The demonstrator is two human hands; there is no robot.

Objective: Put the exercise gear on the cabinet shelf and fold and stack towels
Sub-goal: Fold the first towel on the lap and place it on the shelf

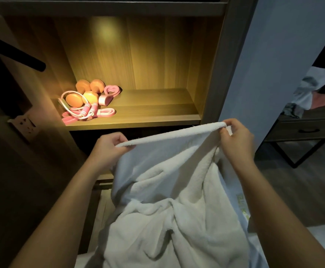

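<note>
Left hand (110,145): we are pinching the towel (169,182) edge | Right hand (235,138): we are pinching its other corner | Towel: hanging below the shelf (148,113) | Gear (88,101): lying on shelf, left.

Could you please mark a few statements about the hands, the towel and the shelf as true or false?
1. The left hand and right hand grip the towel by its top edge. True.
2. Orange dumbbells lie on the lit shelf. True.
3. The dumbbells lie at the shelf's right end. False: they lie at its left end, with a pink jump rope.
4. The towel is folded flat. False: it hangs crumpled from the hands.
</note>
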